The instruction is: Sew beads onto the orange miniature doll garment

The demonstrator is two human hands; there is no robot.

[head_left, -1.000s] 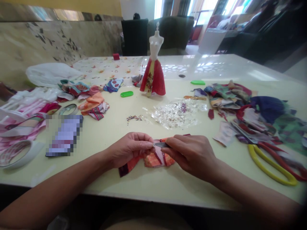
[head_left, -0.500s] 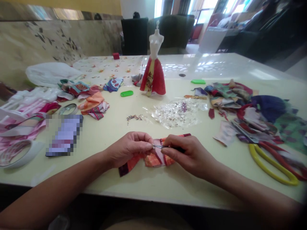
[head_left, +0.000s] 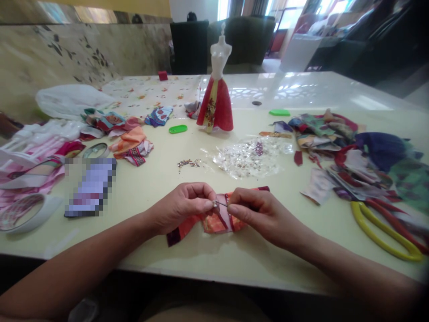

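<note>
Thumb and fingertips of my left hand (head_left: 192, 205) pinch a small shiny piece (head_left: 215, 204), like a bead or rhinestone; its exact kind is too small to tell. My right hand (head_left: 258, 212) is closed round a thin, dark, pointed tool (head_left: 222, 204), whose tip reaches the piece. Whether the tool is a needle or tweezers cannot be made out. Beneath both hands lies an orange and dark red fabric piece (head_left: 214, 226) with a pale pink strip, partly hidden by the fingers. Farther off are a scatter of tiny stones (head_left: 188, 163) and a clear plastic sheet with shiny bits (head_left: 243, 156).
A white dress form (head_left: 219, 58) in a red and yellow skirt stands at the back. Green trays (head_left: 178, 129) lie nearby. Fabric scraps (head_left: 321, 132) heap on both sides. Yellow-handled scissors (head_left: 382, 237) rest right; tape rolls (head_left: 30, 213) and a blurred-out phone-like slab (head_left: 90, 188) left.
The tool in my right hand has shifted slightly and now shows as a thin dark line, where a brighter metal tip showed before. My left hand keeps its pinch almost in place.
</note>
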